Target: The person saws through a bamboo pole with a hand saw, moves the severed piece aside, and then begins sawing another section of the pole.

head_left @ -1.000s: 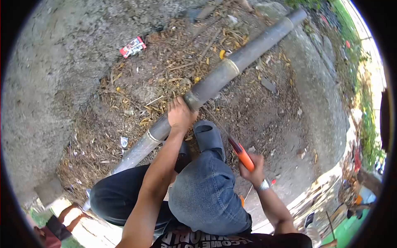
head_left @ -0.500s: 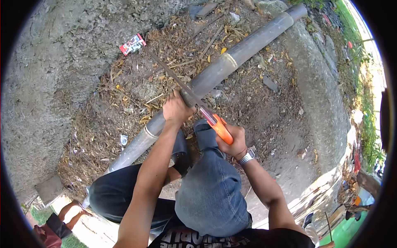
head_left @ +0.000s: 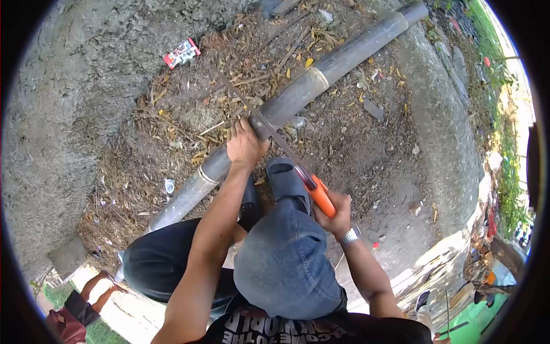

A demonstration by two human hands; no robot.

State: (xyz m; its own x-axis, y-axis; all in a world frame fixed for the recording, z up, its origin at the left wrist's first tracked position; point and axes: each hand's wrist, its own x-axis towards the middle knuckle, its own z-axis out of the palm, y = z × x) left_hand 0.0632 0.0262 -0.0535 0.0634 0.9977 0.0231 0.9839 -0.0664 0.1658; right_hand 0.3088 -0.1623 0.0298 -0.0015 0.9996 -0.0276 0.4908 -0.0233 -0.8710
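Saw (head_left: 289, 152), gripped by the right hand (head_left: 336, 214), crosses the diagonal pole (head_left: 295, 94) just beside the left hand (head_left: 246, 145), which clasps it.

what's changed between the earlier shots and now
The right hand pushed the saw forward and leftward, then drew it partway back. Nothing was newly taken hold of or let go. The left hand stayed on the pole, which lies much as before.
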